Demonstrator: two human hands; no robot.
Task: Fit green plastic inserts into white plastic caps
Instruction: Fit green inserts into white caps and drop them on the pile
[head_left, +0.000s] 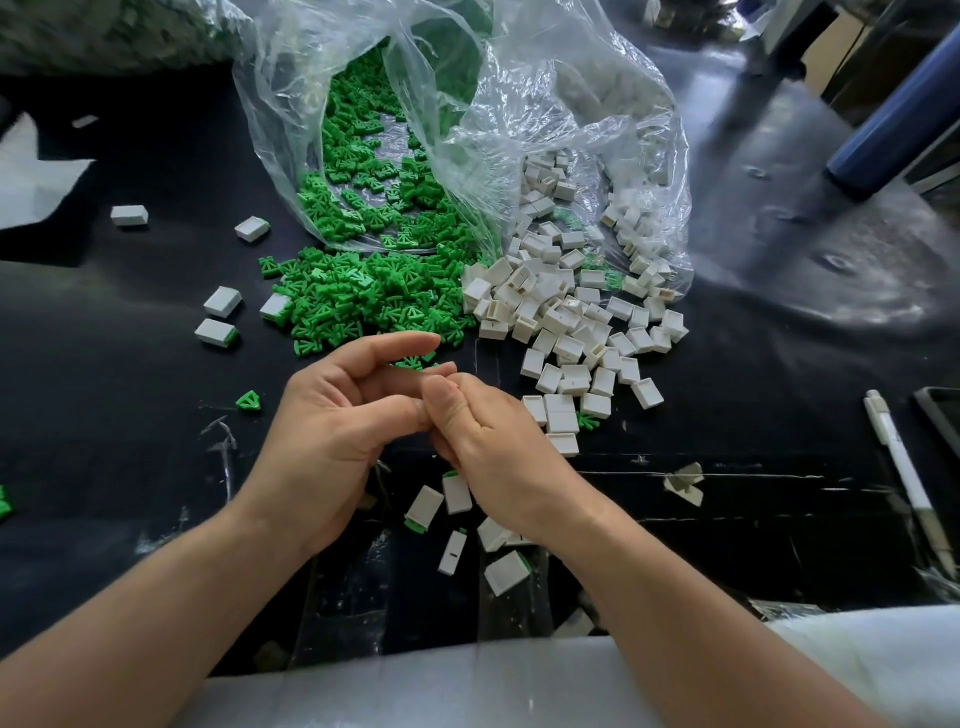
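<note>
1. Fingertips (442, 396) of my right hand (498, 447) press against the curled fingers of my left hand (332, 421) just above the table (130, 415). Both hands are closed in tight on each other, and whatever sits between them is hidden, so I cannot tell if I have a piece pinched.
2. Just past my left fingers lies the heap of green inserts (363, 301), spilling out of a clear bag (291, 130).
3. Beside it, touching its right edge, is the heap of white caps (561, 322), spilling from a second clear bag (597, 104). Many lie open side up with nothing in them.
4. Under and between my wrists lie a few finished caps (456, 493) with green showing at one end. A few more finished caps (217, 332) are scattered off to the left.
5. One stray insert (249, 401) lies alone left of my left hand, and a pen (904, 467) lies at the far right.
6. Judging by this, I am early in the job: a handful done, and both heaps and bags are mostly full, so nearly all the fitting is left
</note>
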